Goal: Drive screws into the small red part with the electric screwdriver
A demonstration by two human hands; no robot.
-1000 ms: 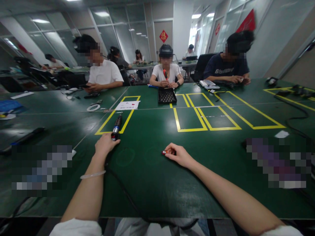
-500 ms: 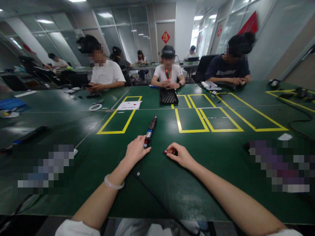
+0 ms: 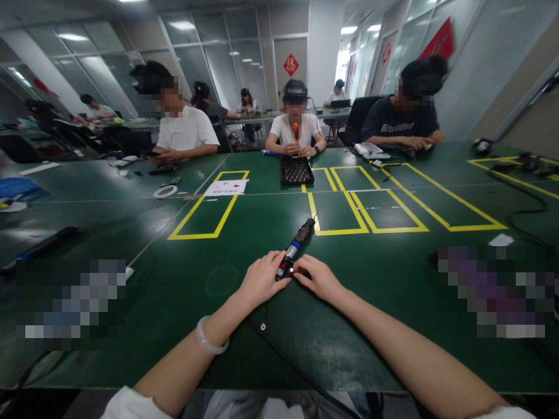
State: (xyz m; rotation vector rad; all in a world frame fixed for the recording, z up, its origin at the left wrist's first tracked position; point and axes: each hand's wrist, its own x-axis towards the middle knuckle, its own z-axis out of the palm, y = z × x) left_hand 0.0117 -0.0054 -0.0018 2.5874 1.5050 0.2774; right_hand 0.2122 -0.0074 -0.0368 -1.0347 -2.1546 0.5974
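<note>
A slim electric screwdriver (image 3: 295, 247), its inner metal and blue parts exposed, slants to the upper right over the table. My left hand (image 3: 262, 279) is closed around its rear end. My right hand (image 3: 319, 276) pinches a small red and white piece (image 3: 292, 270) right beside that rear end; whether the two touch I cannot tell. Fingers hide most of the piece. From below my left hand a black cord (image 3: 288, 361) runs over the near table edge, with a small pale ring (image 3: 262, 327) close to it.
Yellow tape outlines (image 3: 340, 231) mark the green table (image 3: 236, 331). A black tray (image 3: 297, 171) stands in front of a person opposite. White paper (image 3: 225, 187) and a tape roll (image 3: 165, 191) lie farther left. Pixelated objects flank my arms. Other people sit along the far side.
My left hand has carried the screwdriver to the right and tilted its tip rightward, so its rear end meets my right hand's fingers. The ring and cord have shifted too.
</note>
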